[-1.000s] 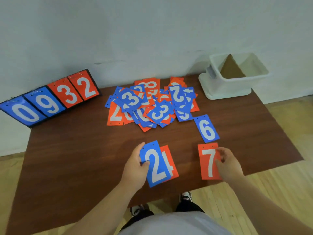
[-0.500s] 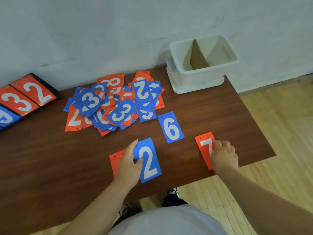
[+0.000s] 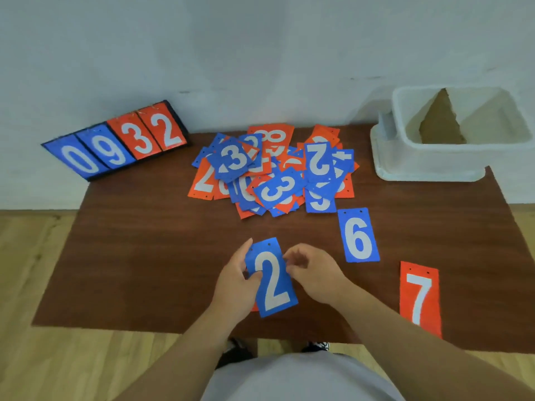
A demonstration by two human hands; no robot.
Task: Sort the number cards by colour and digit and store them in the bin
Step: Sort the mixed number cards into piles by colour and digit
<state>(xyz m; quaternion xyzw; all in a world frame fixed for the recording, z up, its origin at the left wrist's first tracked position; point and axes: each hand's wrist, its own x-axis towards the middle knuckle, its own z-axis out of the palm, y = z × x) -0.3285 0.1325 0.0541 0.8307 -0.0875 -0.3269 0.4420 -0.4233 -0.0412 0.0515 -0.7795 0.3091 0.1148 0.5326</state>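
My left hand [image 3: 236, 282] grips a blue "2" card [image 3: 272, 280] by its left edge, with a red card almost fully hidden under it. My right hand [image 3: 314, 270] pinches the same card's right edge with curled fingers. A blue "6" card [image 3: 358, 235] lies flat to the right. A red "7" card [image 3: 419, 298] lies alone near the table's front right edge. A loose pile of red and blue number cards [image 3: 272, 172] covers the far middle of the table. The white bin [image 3: 428, 160] with a cardboard divider stands at the far right corner.
A scoreboard [image 3: 115, 143] showing 0, 9, 3, 2 leans against the wall at the table's far left corner. The brown table [image 3: 139, 256] has bare wood on its left half. Wooden floor lies beyond the front and side edges.
My right hand let go of the red "7" card, which now lies by itself, and moved left onto the blue "2" card. The red card under the "2" became nearly covered.
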